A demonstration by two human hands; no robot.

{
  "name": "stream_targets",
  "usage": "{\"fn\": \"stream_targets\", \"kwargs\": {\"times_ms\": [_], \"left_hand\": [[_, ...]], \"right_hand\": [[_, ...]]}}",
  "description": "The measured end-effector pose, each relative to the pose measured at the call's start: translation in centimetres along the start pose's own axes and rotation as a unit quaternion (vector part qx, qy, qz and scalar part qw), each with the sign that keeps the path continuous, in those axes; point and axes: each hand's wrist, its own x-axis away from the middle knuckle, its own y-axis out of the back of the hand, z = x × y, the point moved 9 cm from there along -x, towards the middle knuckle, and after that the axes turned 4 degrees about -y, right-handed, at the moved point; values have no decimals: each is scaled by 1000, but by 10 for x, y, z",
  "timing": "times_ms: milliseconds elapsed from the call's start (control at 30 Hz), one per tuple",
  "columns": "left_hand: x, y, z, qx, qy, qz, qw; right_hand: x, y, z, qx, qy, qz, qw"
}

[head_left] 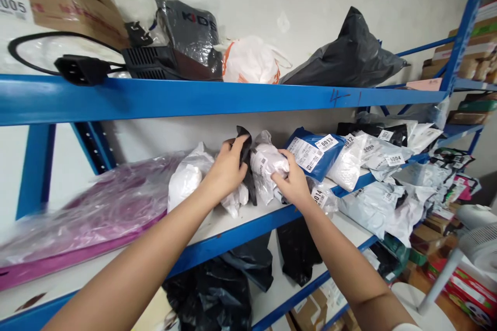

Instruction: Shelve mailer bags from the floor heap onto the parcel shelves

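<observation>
On the middle shelf [233, 225], my left hand [230, 163] is closed on a thin black plastic bag [247, 152] that stands on edge. Just right of it, my right hand [290, 178] grips a clear plastic package [266, 165] with pale contents and a small printed label, thumb in front and fingers behind. A white bundle in clear plastic [186, 183] lies left of my left hand. A blue parcel labelled 6013 [312, 152] rests behind my right hand, and a clear bag with a tag ending in 014 [322, 197] lies under my right wrist.
A blue beam [225, 98] runs above my hands. A purple item in clear wrap [101, 201] fills the shelf's left. Several labelled parcels [373, 150] line the right. Black bags [217, 289] sit below. A white fan [476, 243] stands at lower right.
</observation>
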Motion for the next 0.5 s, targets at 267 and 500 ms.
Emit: {"fn": "stream_targets", "kwargs": {"times_ms": [267,500], "left_hand": [[-3,-8,-29,-187,-115,-30,975],[-8,-25,-41,-179,-172,3,969]], "right_hand": [[-21,-8,-9,-94,-56,1,994],[-31,-22,-42,-274,-133,-46,951]]}}
